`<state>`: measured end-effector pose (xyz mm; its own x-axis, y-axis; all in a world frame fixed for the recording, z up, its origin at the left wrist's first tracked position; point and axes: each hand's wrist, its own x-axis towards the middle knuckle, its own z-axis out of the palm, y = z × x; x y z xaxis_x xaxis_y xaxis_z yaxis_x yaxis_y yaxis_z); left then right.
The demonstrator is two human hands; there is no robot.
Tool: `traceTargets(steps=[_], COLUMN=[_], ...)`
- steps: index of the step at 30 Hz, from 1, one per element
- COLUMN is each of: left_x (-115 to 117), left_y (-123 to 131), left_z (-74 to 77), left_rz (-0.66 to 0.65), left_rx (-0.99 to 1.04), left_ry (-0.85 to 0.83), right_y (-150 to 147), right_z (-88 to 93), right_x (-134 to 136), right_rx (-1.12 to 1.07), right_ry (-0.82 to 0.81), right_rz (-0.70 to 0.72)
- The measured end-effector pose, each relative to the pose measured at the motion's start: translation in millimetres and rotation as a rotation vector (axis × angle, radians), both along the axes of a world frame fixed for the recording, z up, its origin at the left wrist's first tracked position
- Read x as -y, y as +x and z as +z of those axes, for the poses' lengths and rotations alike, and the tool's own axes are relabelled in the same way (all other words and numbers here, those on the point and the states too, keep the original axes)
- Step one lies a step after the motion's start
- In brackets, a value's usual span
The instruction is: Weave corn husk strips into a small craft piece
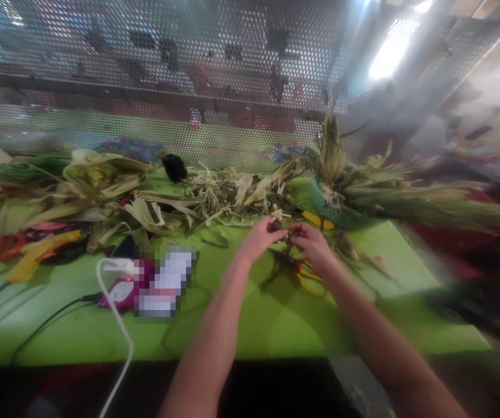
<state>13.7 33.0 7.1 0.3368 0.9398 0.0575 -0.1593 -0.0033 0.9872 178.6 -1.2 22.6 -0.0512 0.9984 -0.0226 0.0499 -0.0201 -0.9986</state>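
Note:
My left hand (262,238) pinches a small pale flower-like piece (279,214) that looks made of dry husk strips, its petals sticking up above my fingertips. Close beside it, my right hand (311,247) has thumb and fingers pressed together just under the piece, around something thin and dark that blur hides. Both hands are raised a little over the green table (271,337). A tool with yellow and red handles (311,283), partly behind my right hand, lies on the tabletop below. Dry corn husks (250,194) are heaped beyond my hands.
A green perforated basket (341,215) with long husks stands back right. At left lie a yellow glue gun (36,255), scissors handles (8,247), a purple power block (123,293) with cables and a pixelated phone (167,284). A perforated metal panel (189,87) rises behind.

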Motion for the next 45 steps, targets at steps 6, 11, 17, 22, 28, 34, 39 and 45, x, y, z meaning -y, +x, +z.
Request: traceTargets(steps=[6,11,17,22,28,34,39,45], left_x=[-4,-6,-3,-2,-3,-4,-3,-3], left_y=[0,-1,-1,-1,1,1,0,0], left_z=[-6.2,-6.0,0.7,3.3,1.8,0.6,1.7,2.2], left_rz=[0.004,0.002,0.009,0.044,0.1,0.101,0.109,0.114], left_rx=[0.036,0.037,0.091,0.118,0.137,0.136,0.127,0.124], left_ry=[0.009,-0.003,-0.039,-0.056,-0.069,-0.066,-0.064,-0.07], right_y=[0,1,2,0,-3,-2,-1,-2], right_z=[0.2,2.9,-1.0,-2.7,-0.7,-6.2,-5.8,-4.9], right_x=[0,-1,-2,-1,2,-1,-1,0], right_rx=[-0.006,0.004,-0.012,0.006,-0.001,0.001,0.021,0.011], right_ry=[0.002,0.009,0.0,-0.015,-0.04,-0.029,-0.026,-0.019], right_rz=[0.005,-0.029,0.004,0.041,0.063,0.056,0.043,0.066])
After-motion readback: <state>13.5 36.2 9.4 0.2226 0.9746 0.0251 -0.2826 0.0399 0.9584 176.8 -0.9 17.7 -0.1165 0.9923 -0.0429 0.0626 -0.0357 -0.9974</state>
